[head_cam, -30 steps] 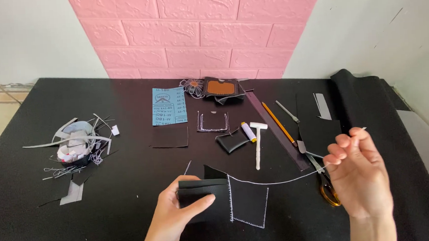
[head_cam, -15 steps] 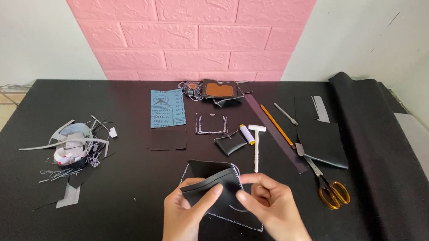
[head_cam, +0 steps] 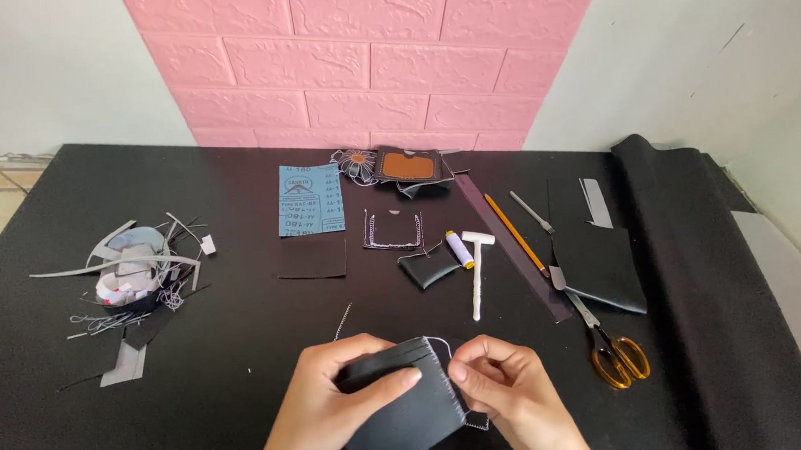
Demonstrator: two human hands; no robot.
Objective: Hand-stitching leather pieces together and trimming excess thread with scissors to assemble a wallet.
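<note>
A black leather piece (head_cam: 407, 410) with white stitching along its right edge is held low in the middle of the view. My left hand (head_cam: 324, 410) grips its left side, thumb on top. My right hand (head_cam: 513, 399) pinches the stitched edge, where a white thread (head_cam: 440, 343) loops over the top corner. Both hands hover just above the black table (head_cam: 243, 374).
Yellow-handled scissors (head_cam: 617, 355) lie to the right, near black leather sheets (head_cam: 602, 259) and a pencil (head_cam: 515, 232). A white T-shaped tool (head_cam: 477, 271), a thread spool (head_cam: 458, 247), blue sandpaper (head_cam: 309, 198), a stitched pocket piece (head_cam: 393, 230) and a scrap pile (head_cam: 135, 274) lie beyond.
My right hand came in from the right side, where it was raised with the thread, and now pinches the stitched edge. The leather piece has been folded and drawn closer.
</note>
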